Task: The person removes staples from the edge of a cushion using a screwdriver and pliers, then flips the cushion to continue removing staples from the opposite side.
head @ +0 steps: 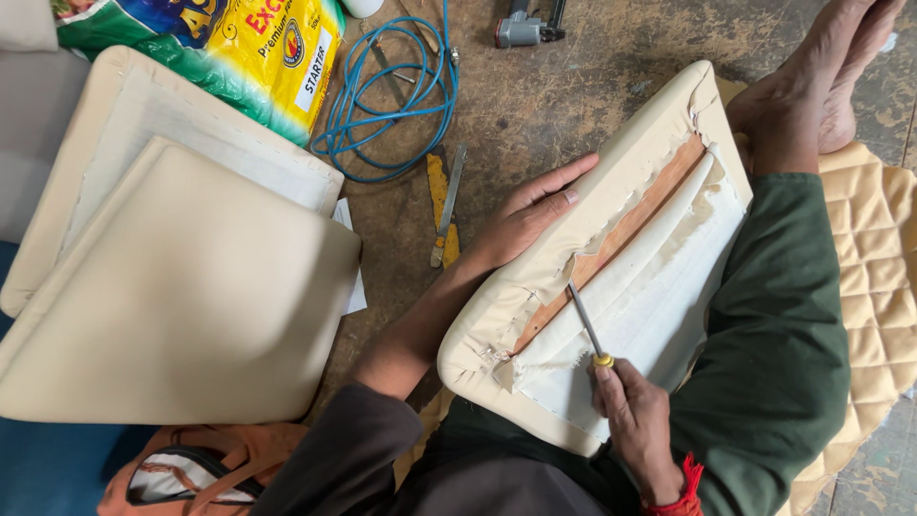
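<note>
Hands are busy on a cream upholstered seat cushion (pixel 611 182) that lies upside down across the lap of a person sitting on the floor, one leg in dark green trousers (pixel 778 334) running out under it towards the bare feet (pixel 812 86). From the head camera, the only view there is, the left hand (pixel 530 215) lies flat with fingers spread over the cushion's outer edge, pressing it down and gripping nothing. The right hand (pixel 635 420) is closed round the handle of a screwdriver (pixel 587 330), a yellow collar showing just above the fist; its thin metal shaft slants up to where the loose white lining cloth (pixel 659 277) meets the bare strip of wooden frame (pixel 621 234), the tip touching that seam. The cream covering along that edge is ragged and partly pulled away from the wood.

To the person's left, two more cream cushions (pixel 181 287) are stacked on the worn brown floor (pixel 573 96), the upper one overlapping the lower. Beyond them lie a green and yellow printed sack (pixel 239 53) and a coil of blue hose (pixel 396 96), with a grey air stapler (pixel 525 29) near the top edge. A yellow-handled tool (pixel 444 205) lies on the floor just beside the left hand. An orange bag (pixel 191 468) sits by the left elbow, and a quilted tan mat (pixel 874 268) lies under the outstretched leg.
</note>
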